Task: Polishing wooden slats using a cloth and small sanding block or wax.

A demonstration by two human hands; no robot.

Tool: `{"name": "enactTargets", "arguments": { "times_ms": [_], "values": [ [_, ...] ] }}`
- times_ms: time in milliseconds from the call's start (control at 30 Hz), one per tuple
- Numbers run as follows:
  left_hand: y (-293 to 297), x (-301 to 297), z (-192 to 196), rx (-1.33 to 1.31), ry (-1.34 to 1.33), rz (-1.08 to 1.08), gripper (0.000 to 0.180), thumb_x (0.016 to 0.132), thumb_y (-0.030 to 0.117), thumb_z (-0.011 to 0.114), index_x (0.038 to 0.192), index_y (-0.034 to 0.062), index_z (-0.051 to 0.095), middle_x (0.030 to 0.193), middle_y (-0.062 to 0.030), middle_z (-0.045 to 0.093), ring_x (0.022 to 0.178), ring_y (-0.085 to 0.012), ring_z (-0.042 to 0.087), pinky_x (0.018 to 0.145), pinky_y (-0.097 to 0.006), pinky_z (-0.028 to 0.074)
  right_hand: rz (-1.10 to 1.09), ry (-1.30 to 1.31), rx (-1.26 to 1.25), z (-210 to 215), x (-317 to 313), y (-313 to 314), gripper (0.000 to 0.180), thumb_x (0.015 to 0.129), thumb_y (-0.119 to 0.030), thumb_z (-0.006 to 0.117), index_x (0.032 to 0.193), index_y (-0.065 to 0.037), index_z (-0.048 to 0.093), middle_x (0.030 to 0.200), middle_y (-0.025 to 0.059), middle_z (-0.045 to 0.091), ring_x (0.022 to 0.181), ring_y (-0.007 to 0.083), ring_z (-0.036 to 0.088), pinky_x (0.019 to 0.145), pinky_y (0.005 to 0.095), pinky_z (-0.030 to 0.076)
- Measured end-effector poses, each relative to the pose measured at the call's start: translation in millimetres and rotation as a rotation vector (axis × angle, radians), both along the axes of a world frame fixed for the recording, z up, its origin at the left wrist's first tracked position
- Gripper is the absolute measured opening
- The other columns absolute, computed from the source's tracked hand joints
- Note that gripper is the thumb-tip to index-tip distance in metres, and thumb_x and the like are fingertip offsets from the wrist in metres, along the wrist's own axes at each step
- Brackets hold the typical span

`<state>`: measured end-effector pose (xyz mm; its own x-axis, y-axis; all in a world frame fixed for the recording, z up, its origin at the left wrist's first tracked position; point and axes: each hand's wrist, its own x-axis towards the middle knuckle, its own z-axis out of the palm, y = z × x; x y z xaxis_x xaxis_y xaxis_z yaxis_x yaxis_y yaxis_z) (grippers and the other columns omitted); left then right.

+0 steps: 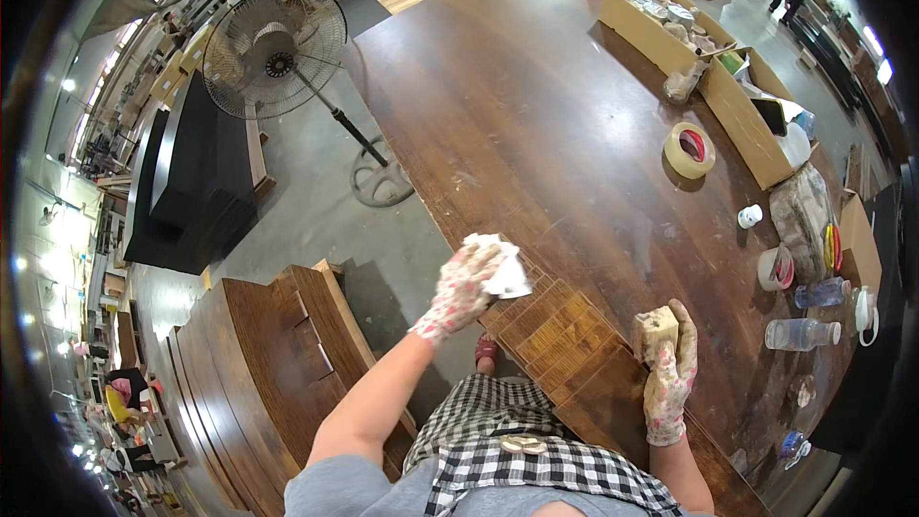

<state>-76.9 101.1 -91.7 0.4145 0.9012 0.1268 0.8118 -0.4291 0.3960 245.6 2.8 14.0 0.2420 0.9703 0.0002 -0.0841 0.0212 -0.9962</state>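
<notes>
My left hand (459,289), in a flowered glove, presses a white cloth (503,266) against the near edge of the large dark wooden table (517,124). My right hand (668,373), gloved the same way, holds a tan sanding sponge block (655,331) upright on the tabletop. Between the two hands lie several small wooden panels (565,335) side by side, lighter brown with a striped grain.
On the table's right are a tape roll (689,150), a small white cup (750,216), plastic bottles (800,333), a bag (802,215) and open cardboard boxes (661,24). A standing fan (278,53) is on the floor to the left, stacked dark boards (278,364) below it.
</notes>
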Motion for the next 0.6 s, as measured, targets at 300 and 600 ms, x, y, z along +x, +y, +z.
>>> {"name": "enactTargets", "arguments": {
  "times_ms": [300, 600],
  "values": [
    [6.5, -47.6, 33.7, 0.222, -0.496, 0.320, 0.057, 0.063, -0.003, 0.070, 0.119, 0.0075, 0.062, 0.112, -0.0139, 0.063, 0.105, -0.0314, 0.061, 0.093, -0.039, 0.050, 0.054, -0.132, 0.024, 3.5, -8.8, 4.6, 0.055, 0.098, -0.032, 0.056, 0.141, 0.001, 0.042, 0.125, 0.0094, 0.056, 0.113, 0.0180, 0.055, 0.099, 0.0321, 0.043],
    [9.2, -2.7, -20.3, 0.209, -0.156, 0.051, 0.028, 0.075, 0.017, 0.069, 0.103, 0.0148, 0.066, 0.108, -0.0032, 0.060, 0.107, -0.0283, 0.053, 0.093, -0.039, 0.046, 0.018, -0.271, -0.008, 18.4, -12.5, 0.2, 0.042, 0.102, -0.032, 0.045, 0.120, 0.003, 0.058, 0.113, 0.0104, 0.058, 0.098, 0.0199, 0.055, 0.085, 0.0336, 0.045]
  ]
}}
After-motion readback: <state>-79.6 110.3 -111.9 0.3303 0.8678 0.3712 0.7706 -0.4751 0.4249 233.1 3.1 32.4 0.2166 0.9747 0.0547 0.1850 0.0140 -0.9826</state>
